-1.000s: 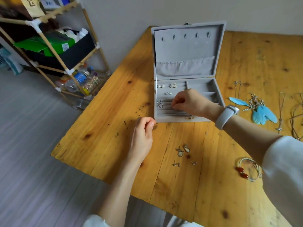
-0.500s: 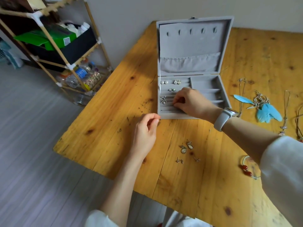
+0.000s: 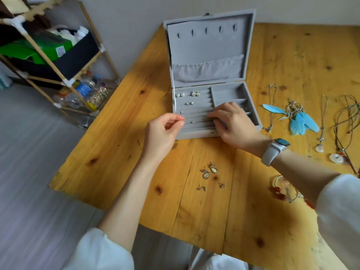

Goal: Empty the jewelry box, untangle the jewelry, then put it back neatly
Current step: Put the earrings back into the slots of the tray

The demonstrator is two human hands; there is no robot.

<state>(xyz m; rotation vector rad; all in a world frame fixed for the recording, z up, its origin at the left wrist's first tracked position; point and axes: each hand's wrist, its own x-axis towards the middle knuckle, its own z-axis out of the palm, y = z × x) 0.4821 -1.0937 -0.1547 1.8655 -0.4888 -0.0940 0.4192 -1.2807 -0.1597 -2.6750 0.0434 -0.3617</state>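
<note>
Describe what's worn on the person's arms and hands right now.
Both forearms are bare, with loose white sleeves pushed up near the elbows. The right wrist carries a smartwatch with a white band and a rectangular face. The left hand and right hand show no rings or gloves.

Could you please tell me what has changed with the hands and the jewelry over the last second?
The left hand rose from the table edge to the box's left side, thumb and forefinger pinched; whether it holds anything is unclear. The right hand shifted right along the ring rolls, fingers resting on them. The jewelry box stays open, and the earrings on the table and the feather earrings lie unmoved.
</note>
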